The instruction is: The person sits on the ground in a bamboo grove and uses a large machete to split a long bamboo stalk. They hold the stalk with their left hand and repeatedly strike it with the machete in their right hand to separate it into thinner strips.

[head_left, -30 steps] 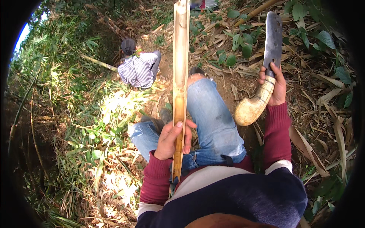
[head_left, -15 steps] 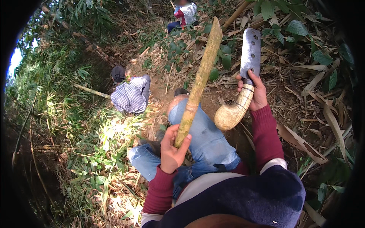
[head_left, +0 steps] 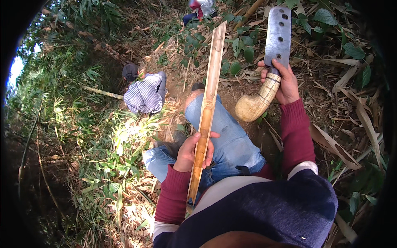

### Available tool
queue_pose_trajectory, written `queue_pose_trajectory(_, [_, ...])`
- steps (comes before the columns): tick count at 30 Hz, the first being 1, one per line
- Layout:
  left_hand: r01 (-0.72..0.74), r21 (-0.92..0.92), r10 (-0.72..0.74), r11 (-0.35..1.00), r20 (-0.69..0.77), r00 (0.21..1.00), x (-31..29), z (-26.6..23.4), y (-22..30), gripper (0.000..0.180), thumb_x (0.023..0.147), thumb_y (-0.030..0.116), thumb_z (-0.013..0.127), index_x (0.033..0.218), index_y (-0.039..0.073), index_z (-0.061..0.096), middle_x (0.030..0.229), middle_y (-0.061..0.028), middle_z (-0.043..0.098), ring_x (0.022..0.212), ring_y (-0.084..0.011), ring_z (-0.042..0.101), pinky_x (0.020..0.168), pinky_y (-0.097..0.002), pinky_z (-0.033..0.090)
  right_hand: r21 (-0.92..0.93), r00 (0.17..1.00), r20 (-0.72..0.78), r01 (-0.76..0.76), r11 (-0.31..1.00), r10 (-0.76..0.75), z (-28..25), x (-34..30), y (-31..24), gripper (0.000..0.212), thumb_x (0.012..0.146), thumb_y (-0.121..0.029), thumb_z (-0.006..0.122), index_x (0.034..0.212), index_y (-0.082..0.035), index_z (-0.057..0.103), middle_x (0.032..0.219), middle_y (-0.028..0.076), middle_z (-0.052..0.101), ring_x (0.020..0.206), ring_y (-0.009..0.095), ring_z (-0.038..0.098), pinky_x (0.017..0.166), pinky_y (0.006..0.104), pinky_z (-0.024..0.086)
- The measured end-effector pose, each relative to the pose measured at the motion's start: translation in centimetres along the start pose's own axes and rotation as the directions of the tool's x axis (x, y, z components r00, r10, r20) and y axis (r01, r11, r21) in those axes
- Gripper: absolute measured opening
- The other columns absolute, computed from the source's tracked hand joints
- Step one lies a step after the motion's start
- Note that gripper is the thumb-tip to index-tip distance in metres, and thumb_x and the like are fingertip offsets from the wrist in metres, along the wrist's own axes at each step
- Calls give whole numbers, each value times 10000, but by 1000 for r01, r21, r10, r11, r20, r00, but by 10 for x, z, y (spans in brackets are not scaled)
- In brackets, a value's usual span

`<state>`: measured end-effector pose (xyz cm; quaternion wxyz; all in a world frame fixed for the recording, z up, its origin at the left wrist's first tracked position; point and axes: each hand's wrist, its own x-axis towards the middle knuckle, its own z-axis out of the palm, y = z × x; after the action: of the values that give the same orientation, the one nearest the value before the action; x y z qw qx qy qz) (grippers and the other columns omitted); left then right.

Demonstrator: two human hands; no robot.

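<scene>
My left hand [head_left: 197, 152] is closed around a long split bamboo piece [head_left: 209, 95]. Its hollow inner side faces up, pale at the far end and browner near me, with a node partway along. The near end reaches down beside my left forearm. In my right hand [head_left: 283, 82] is a machete [head_left: 278, 36], gripped where the blade meets the handle. The broad grey blade has several round holes and points away from me. Its pale, curved handle [head_left: 251, 106] ends in a bulb. Blade and bamboo are apart.
My bent legs in blue jeans [head_left: 225, 128] lie beneath the bamboo. A person in a checked shirt [head_left: 142, 95] crouches ahead on the left; another person [head_left: 202, 9] sits farther off. Dry leaves [head_left: 335, 144] and green plants [head_left: 109, 165] cover the ground. A bamboo pole [head_left: 103, 92] lies left.
The bamboo has turned over, from its rounded green outer side to its hollow inside, and slid nearer through my left hand. The machete has risen slightly, its blade turning more face-on.
</scene>
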<state>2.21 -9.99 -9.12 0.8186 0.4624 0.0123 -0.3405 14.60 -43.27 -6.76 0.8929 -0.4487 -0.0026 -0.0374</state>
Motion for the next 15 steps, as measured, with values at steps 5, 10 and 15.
queue_pose_trajectory(5, [87, 188, -48, 978, -200, 979, 8, 6, -25, 654, 1080, 535, 358, 1216, -62, 590, 628, -61, 576, 464, -132, 571, 418, -245, 472, -573, 991, 30, 121, 810, -127, 14, -7, -7, 386, 1028, -326, 624, 1241, -10, 568, 1006, 136, 733, 625, 138, 627, 600, 293, 544])
queue_pose_trajectory(10, [117, 290, -41, 950, -257, 965, 13, 10, -24, 664, 1078, 560, 331, 1154, -37, 612, 570, -48, 555, 435, -128, 553, 410, -246, 466, -806, 784, 571, 592, 16, -245, 23, -31, 23, 518, 923, -470, 701, 1395, -272, 627, 1013, 56, 488, 655, 170, 576, 575, 318, 519])
queue_pose_trajectory(15, [144, 307, -51, 941, -290, 956, 10, 14, -20, 654, 1078, 561, 327, 1118, -26, 614, 565, -54, 551, 413, -129, 533, 399, -249, 456, -814, 815, 579, 580, -45, 33, 50, -64, 58, 601, 864, -554, 700, 1426, -374, 589, 1006, 79, 482, 665, 214, 582, 592, 350, 528])
